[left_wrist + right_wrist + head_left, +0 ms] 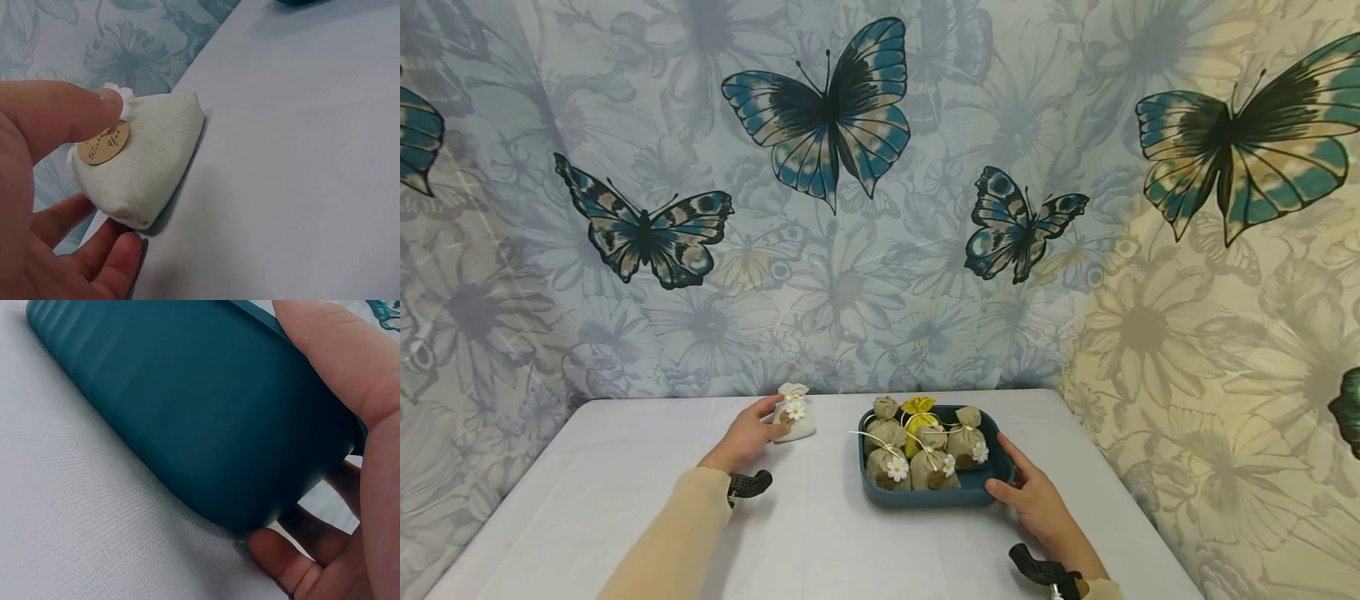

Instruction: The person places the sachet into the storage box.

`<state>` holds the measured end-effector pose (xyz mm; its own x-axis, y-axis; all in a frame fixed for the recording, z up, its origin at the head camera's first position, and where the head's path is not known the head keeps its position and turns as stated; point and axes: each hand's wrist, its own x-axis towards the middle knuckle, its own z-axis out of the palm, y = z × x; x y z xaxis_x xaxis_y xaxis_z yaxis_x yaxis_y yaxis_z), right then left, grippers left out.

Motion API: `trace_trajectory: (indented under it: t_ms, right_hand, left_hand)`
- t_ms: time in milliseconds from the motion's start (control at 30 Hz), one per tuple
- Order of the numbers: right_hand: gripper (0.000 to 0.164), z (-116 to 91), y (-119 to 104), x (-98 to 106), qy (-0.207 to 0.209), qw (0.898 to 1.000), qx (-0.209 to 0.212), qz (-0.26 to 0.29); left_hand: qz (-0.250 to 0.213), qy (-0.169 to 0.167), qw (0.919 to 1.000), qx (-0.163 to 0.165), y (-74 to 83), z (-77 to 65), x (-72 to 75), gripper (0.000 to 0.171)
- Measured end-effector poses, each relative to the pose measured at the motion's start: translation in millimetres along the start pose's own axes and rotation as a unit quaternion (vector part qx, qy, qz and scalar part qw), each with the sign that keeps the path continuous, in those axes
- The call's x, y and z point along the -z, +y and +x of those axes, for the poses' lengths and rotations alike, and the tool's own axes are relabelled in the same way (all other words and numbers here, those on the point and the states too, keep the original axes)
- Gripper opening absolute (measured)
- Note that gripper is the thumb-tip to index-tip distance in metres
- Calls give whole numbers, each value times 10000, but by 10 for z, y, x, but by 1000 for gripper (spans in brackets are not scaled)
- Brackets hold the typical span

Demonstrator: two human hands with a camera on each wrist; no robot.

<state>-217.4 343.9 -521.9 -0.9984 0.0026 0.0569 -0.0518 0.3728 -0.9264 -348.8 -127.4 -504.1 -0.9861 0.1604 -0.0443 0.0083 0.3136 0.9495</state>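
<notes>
At the back of the table, my left hand (743,438) holds a small white drawstring pouch (801,429) with a white flower on it. In the left wrist view the thumb lies over the round brown tag (105,147) of the pouch (153,150), and the other fingers curve round its lower side. My right hand (1036,503) grips the right end of a dark teal tray (925,499), thumb at the rim. Its fingers reach round the outer wall of the tray (187,406) in the right wrist view.
Several beige pouches (967,448) and a yellow pouch (917,407) stand in the tray, mostly toward its left and middle. A white cloth (820,542) covers the table. Behind it hangs a butterfly-patterned backdrop (850,292).
</notes>
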Motion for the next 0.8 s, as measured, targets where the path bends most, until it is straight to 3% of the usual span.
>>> trace_trajectory:
  t_ms: [300, 467, 600, 800]
  right_hand:
    - [80, 1, 15, 4, -6, 10000, 36, -40]
    - [80, 4, 11, 5, -12, 10000, 40, -3]
    - [79, -3, -8, 7, -32, 10000, 25, -11]
    - [79, -11, -5, 3, -50, 9999, 54, 78]
  left_hand:
    - [380, 259, 9988, -180, 2, -9, -109, 62]
    - [650, 249, 9963, -500, 5, -23, -138, 44]
    - [817, 270, 9949, -522, 6, -51, -158, 33]
    - [1166, 111, 9905, -727, -7, -78, -190, 47]
